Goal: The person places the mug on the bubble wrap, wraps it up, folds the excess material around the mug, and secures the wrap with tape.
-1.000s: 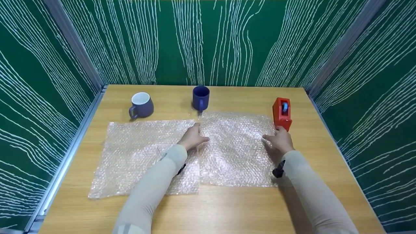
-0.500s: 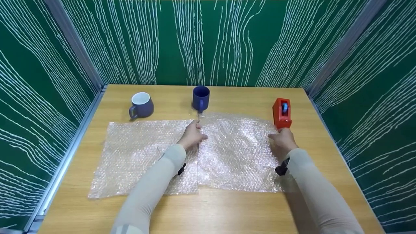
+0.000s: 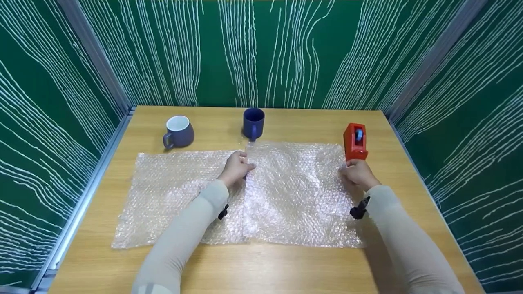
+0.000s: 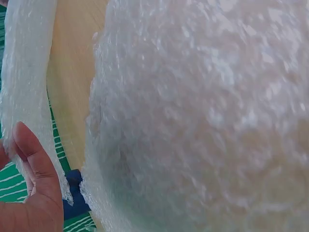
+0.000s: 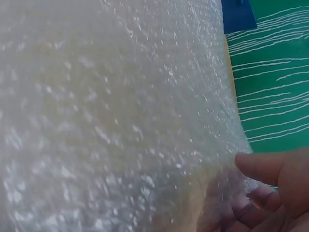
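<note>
Two clear bubble wrap sheets lie side by side in the head view. The left sheet [image 3: 167, 196] is flat on the table, partly under my left forearm. My left hand [image 3: 236, 167] pinches the upper left edge of the right sheet [image 3: 298, 196], between the two sheets. At that sheet's upper right edge my right hand [image 3: 359, 173] pinches it. In the right wrist view the right thumb [image 5: 263, 166] lies on top of the wrap, with fingers showing through underneath. The left wrist view shows the left hand [image 4: 36, 188] at a raised wrap edge.
A grey mug with a white inside [image 3: 179, 131] stands behind the left sheet. A dark blue mug [image 3: 253, 122] stands behind the middle. Just beyond my right hand is a red tape dispenser [image 3: 355, 141]. Green walls enclose the wooden table [image 3: 282, 265].
The right sheet has shifted toward me and slightly left, its left edge now overlapping the left sheet. My left hand moved a little left, my right hand slightly right and nearer.
</note>
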Available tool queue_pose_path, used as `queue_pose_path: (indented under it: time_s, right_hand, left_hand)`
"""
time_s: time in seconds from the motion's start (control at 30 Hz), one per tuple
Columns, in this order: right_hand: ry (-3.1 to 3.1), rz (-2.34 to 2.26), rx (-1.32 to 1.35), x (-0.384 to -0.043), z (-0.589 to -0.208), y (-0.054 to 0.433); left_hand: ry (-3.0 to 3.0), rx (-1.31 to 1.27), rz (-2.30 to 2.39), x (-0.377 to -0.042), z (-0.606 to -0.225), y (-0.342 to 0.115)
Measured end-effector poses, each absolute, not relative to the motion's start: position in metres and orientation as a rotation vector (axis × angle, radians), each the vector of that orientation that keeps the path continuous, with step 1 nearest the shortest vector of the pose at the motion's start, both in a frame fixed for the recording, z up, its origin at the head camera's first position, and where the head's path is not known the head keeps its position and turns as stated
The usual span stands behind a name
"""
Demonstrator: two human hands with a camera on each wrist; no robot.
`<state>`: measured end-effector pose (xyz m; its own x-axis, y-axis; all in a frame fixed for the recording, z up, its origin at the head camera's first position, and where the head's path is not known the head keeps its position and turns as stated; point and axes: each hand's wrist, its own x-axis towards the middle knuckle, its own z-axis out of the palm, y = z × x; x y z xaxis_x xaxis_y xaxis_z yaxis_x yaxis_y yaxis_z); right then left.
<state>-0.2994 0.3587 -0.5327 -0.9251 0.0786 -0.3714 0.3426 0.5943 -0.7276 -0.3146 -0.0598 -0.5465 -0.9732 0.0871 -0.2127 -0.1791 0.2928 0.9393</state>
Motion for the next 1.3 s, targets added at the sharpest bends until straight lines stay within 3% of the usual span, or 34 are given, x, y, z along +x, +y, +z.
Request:
queue_pose_path:
  time_s: [0.57,0.93,1.3]
  right_hand:
    - [2.576,-1.282,0.135,-0.299,-0.548,0.338]
    - [2.590,-1.215,0.242,-0.304,-0.563,0.327]
    - [2.739,-1.197,0.077,-0.305,-0.553,0.306]
  left_hand:
    - [2.415,-0.031,1.405,-0.314,-0.551,-0.110]
    - [2.524,-0.056,1.242,-0.312,-0.562,-0.118]
    - [2.794,0.153,1.014,-0.314,-0.566,-0.121]
